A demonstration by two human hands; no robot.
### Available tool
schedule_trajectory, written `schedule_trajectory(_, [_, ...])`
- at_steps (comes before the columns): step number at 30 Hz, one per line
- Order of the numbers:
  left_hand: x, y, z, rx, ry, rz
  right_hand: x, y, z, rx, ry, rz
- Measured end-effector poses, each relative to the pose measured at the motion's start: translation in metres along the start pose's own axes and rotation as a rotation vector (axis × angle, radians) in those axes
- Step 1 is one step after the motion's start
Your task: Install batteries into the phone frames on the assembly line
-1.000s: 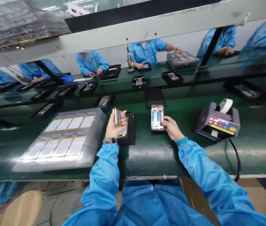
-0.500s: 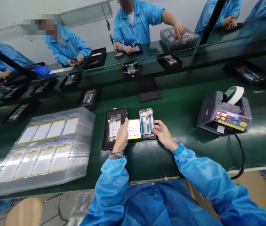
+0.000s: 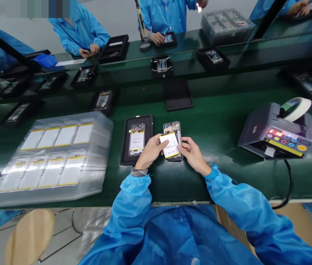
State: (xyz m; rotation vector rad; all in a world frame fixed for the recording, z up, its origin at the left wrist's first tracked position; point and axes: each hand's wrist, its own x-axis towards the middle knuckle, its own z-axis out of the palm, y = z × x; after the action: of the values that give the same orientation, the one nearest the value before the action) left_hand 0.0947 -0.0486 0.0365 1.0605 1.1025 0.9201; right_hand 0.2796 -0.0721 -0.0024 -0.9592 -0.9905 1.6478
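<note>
Between my hands, a white phone battery (image 3: 170, 145) with yellow edges lies slightly askew over an opened phone body (image 3: 172, 127). My left hand (image 3: 150, 150) grips the battery's left edge, thumb on its face. At its lower right corner, my right hand (image 3: 194, 154) pinches the battery, with fingers also against the phone's right side. The battery covers most of the phone's middle. Left of my hands, a black tray (image 3: 126, 147) holds another phone body (image 3: 137, 138) with a white battery in it.
Clear plastic trays of batteries (image 3: 89, 162) are stacked at left. A tape dispenser (image 3: 279, 132) with a lit display stands at right. A black lid-like tray (image 3: 178, 95) lies ahead. Several phones in black trays (image 3: 104, 99) line the bench, with co-workers (image 3: 164, 18) opposite.
The battery has moved right, from beside the phone body to on top of it. My right hand has gone from the phone's edge to the battery's corner. The view has shifted.
</note>
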Motion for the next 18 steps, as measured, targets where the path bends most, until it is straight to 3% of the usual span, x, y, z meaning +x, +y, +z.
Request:
schedule_trajectory(8, [0.005,-0.005,0.005,0.029,0.141,0.043,-0.001,0.0,0.002,0.005,-0.032,0.023])
schedule_trajectory(14, [-0.002,-0.01,0.015,0.38,0.461,0.298,-0.001,-0.002,0.002,0.045,-0.017,0.027])
schedule_trajectory(18, [-0.006,-0.008,0.023,0.394,0.528,0.38,-0.002,-0.003,0.004,0.08,-0.031,0.044])
